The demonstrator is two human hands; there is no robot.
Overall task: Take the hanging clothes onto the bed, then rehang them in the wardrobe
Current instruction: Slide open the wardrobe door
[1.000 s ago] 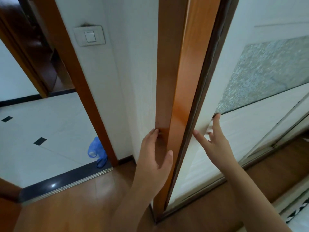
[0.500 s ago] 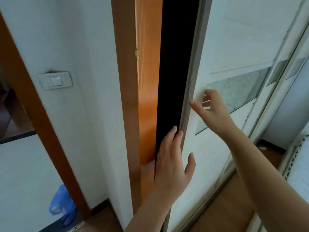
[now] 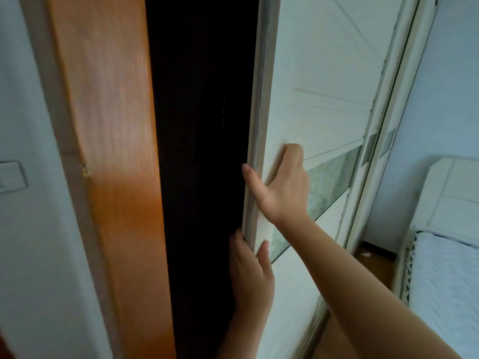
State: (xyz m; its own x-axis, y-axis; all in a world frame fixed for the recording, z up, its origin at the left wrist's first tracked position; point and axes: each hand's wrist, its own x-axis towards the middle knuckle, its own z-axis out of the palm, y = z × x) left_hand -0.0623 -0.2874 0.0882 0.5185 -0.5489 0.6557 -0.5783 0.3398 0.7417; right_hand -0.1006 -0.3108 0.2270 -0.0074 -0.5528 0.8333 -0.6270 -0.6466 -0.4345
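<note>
A white sliding wardrobe door [image 3: 321, 81] with a patterned glass band stands partly slid right, leaving a dark gap [image 3: 202, 151] beside the orange wooden frame [image 3: 111, 151]. My left hand [image 3: 251, 275] grips the door's left edge low down, fingers behind it and thumb on its face. Higher up, my right hand [image 3: 280, 187] holds the same edge, thumb around the edge and fingers curled against the panel. The wardrobe's inside is black; no clothes are visible. The bed [image 3: 445, 275] with white bedding lies at the right.
A second sliding door [image 3: 388, 125] runs to the right of the first. A white headboard [image 3: 456, 193] stands behind the bed. A light switch [image 3: 11, 177] sits on the white wall at the left. Wooden floor [image 3: 373, 260] shows between wardrobe and bed.
The door has slid further right and the dark gap is much wider. Both hands went from hovering or touching to gripping the door's edge. My view turned right, bringing the bed in.
</note>
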